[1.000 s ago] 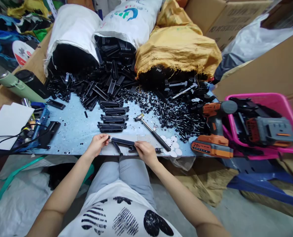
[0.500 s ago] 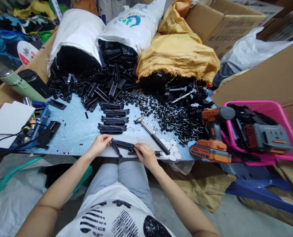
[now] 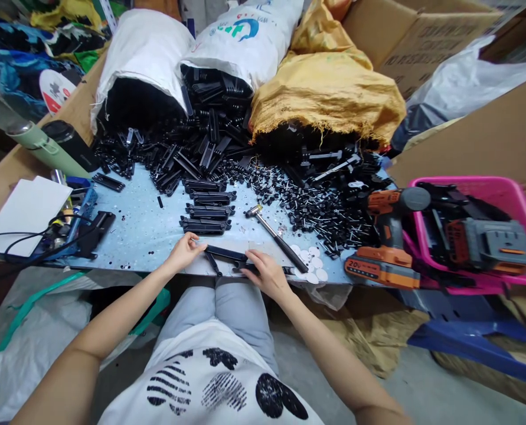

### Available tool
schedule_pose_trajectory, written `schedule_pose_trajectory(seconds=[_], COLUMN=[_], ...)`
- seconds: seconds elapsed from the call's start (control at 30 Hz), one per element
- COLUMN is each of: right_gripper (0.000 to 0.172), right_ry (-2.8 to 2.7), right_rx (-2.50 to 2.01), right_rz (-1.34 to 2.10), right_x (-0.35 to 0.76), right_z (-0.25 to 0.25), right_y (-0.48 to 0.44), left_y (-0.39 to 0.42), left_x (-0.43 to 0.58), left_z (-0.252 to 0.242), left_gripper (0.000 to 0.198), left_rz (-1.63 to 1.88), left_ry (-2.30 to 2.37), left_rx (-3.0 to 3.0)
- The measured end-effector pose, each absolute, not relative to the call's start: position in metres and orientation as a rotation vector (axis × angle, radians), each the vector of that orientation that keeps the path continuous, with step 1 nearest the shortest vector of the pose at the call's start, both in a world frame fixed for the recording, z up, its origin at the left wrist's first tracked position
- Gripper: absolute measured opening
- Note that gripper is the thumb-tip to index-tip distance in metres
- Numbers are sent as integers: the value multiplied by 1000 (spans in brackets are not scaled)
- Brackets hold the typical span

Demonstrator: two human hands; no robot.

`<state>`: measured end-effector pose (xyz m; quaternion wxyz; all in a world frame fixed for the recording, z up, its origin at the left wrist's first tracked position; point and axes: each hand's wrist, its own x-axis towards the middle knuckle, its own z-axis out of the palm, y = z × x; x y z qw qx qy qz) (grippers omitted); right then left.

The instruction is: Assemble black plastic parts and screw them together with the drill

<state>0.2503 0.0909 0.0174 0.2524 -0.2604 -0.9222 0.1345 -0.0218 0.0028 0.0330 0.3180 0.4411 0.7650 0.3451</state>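
At the table's front edge a long flat black bar [image 3: 226, 253] stretches between my two hands. My left hand [image 3: 183, 252] pinches its left end with thumb and forefinger. The right end lies in the fingers of my right hand [image 3: 266, 274], which partly cover it. A shorter black arm [image 3: 214, 264] slants down from below the bar near its left end. Another dark part is half hidden under my right hand. Just beyond, several black bracket assemblies [image 3: 206, 225] lie in a row. To the right rests a hammer [image 3: 283, 243] with a black handle.
White discs [image 3: 316, 263] lie beside the hammer. Behind are a heap of black pins [image 3: 320, 218], loose black strips [image 3: 207, 150], white sacks [image 3: 145, 47] and a yellow sack [image 3: 324, 88]. A cordless drill [image 3: 384, 262] and pink basket [image 3: 517, 206] stand right; a blue basket [image 3: 83, 203] left.
The view has shifted slightly. My right hand's fingers have shifted and spread a little at the bar's right end. My left hand still grips the left end.
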Motion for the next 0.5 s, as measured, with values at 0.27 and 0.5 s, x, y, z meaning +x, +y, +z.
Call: schedule_pose_trajectory(seconds=[0.27,0.5], right_gripper=[56,64], right_ry=[-2735,-2785], right_rx=[-660,-430], right_rz=[-5,376], right_x=[264,252], right_z=[34,83], right_y=[118,118], left_y=[23,20], left_x=[22,18], left_z=[55,71], left_gripper=[37,45], left_rz=[533,539], left_ry=[1574,1809], left_rx=[2109,1923])
